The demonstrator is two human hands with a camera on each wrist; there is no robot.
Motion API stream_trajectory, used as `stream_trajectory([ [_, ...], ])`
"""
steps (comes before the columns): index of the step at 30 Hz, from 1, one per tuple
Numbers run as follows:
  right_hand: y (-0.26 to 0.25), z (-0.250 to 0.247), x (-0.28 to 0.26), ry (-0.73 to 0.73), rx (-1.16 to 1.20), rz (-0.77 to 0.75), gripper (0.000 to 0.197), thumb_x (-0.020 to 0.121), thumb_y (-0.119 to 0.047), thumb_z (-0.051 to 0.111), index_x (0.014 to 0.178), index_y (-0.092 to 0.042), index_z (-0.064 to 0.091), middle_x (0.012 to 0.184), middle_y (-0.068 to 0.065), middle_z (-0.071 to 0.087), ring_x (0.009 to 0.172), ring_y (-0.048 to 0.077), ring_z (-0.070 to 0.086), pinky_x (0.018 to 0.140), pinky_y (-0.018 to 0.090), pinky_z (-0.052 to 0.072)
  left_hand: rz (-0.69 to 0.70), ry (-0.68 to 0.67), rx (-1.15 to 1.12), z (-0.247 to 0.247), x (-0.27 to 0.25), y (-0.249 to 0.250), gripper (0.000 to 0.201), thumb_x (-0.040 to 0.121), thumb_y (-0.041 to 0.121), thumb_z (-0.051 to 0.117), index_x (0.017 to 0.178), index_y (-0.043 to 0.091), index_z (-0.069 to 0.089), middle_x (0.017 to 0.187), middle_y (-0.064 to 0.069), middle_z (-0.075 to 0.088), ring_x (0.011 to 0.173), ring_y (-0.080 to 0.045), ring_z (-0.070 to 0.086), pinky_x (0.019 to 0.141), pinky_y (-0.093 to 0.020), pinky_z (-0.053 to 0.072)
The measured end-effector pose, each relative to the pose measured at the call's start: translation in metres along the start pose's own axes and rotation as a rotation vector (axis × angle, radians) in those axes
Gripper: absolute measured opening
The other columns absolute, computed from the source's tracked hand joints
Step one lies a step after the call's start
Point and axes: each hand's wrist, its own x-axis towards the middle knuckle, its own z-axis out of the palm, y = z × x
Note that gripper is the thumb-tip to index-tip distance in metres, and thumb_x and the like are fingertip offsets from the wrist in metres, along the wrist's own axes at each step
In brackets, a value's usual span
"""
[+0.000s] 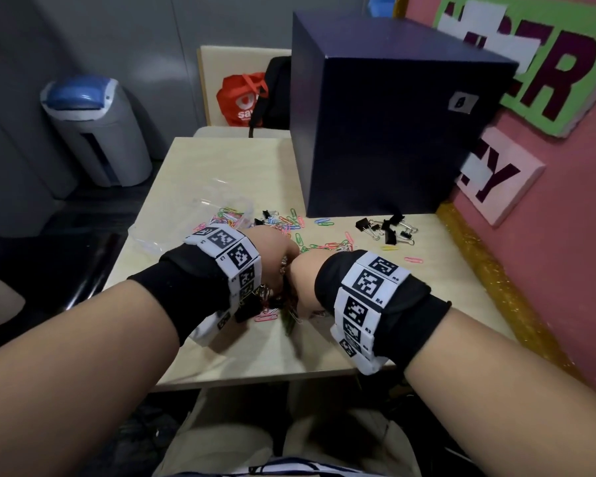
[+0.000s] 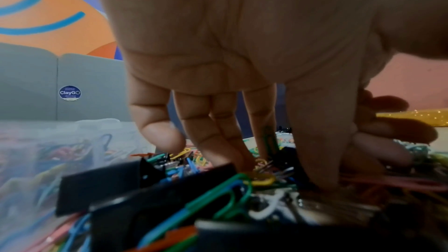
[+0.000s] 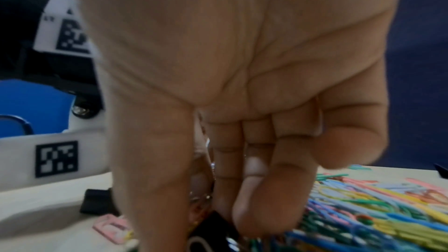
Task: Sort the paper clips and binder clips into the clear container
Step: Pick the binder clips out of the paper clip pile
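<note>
Both hands meet over the middle of the table point(image 1: 241, 352), fingers pointing down into a heap of coloured paper clips and black binder clips point(image 2: 218, 194). My left hand point(image 1: 276, 256) digs its thumb and fingers point(image 2: 232, 150) into the heap and grips a bunch. Pressed against it, my right hand point(image 1: 307, 280) curls its fingers point(image 3: 261, 194) round clips from the other side. A black binder clip point(image 3: 213, 227) sits under the right fingers. The clear container point(image 1: 193, 222) stands just left of the hands with paper clips inside. More paper clips point(image 1: 327, 244) lie scattered beyond the hands.
A cluster of black binder clips point(image 1: 389, 228) lies at the far right of the table. A large dark blue box point(image 1: 386, 132) stands behind the clips against the pink wall point(image 1: 565, 235). A grey bin point(image 1: 97, 132) stands on the floor to the left.
</note>
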Motion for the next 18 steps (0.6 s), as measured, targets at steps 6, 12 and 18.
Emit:
stream_trajectory([
  [6, 0.007, -0.002, 0.008, 0.123, -0.105, 0.011, 0.035, 0.092, -0.035, 0.056, 0.111, -0.006, 0.065, 0.061, 0.001, 0.038, 0.051, 0.017, 0.038, 0.049, 0.025, 0.035, -0.048, 0.064, -0.014, 0.000, 0.001, -0.003, 0.031, 0.084, 0.035, 0.063, 0.112, 0.023, 0.066, 0.104, 0.001, 0.068, 0.094, -0.020, 0.061, 0.077, -0.027, 0.048],
  [12, 0.027, -0.008, 0.005, 0.262, 0.102, 0.047, 0.033, 0.088, -0.039, 0.059, 0.076, -0.009, 0.056, 0.060, 0.000, 0.043, 0.063, 0.023, 0.050, 0.056, 0.025, 0.038, -0.022, 0.086, 0.029, -0.001, 0.002, -0.001, 0.043, 0.075, 0.037, 0.073, 0.116, 0.026, 0.062, 0.106, 0.000, 0.067, 0.102, -0.022, 0.062, 0.074, -0.026, 0.043],
  [18, 0.043, -0.013, 0.012, 0.362, 0.263, 0.152, 0.044, 0.087, -0.044, 0.052, 0.056, -0.015, 0.038, 0.060, 0.001, 0.041, 0.065, 0.024, 0.046, 0.048, 0.023, 0.031, -0.025, 0.054, 0.045, -0.001, 0.006, 0.001, 0.033, 0.080, 0.038, 0.068, 0.110, 0.027, 0.063, 0.083, 0.003, 0.055, 0.080, -0.020, 0.051, 0.067, -0.025, 0.040],
])
